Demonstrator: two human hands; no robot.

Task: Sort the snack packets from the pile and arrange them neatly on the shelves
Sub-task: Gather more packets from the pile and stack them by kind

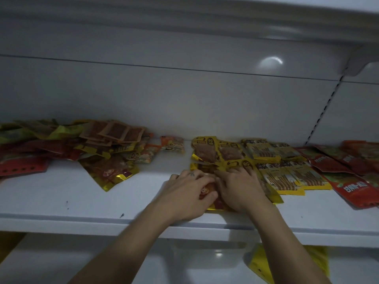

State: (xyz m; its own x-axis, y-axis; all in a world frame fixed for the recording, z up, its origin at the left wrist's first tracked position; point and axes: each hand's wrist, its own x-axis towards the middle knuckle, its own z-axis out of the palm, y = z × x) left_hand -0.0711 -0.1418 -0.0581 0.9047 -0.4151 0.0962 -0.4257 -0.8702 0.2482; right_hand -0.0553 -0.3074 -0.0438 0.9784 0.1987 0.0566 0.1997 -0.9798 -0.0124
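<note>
Below the gold packet [209,187], under the front edge of the white shelf [82,201], one yellow packet [258,263] is seen on the lower level, partly hidden by the right forearm. The gold packet itself is laid flat on the shelf near that front edge, and two hands are pressed on it side by side: the left hand [188,191] is spread over its left half with the thumb on its face, and the right hand [240,187] is spread over its right half, with nothing gripped by either. Just behind the gold packet, three windowed gold packets [206,152] are laid, overlapping. To the right of it, four striped yellow packets [275,178] are set in two rows of two, and further right overlapping red packets [348,189] are fanned out; their number cannot be told. Behind and left of the gold packet, one orange-and-white packet [172,145] is laid alone. Well to the left, one mixed pile [61,144] of red, yellow and brown packets is heaped against the grey back panel [164,95].
</note>
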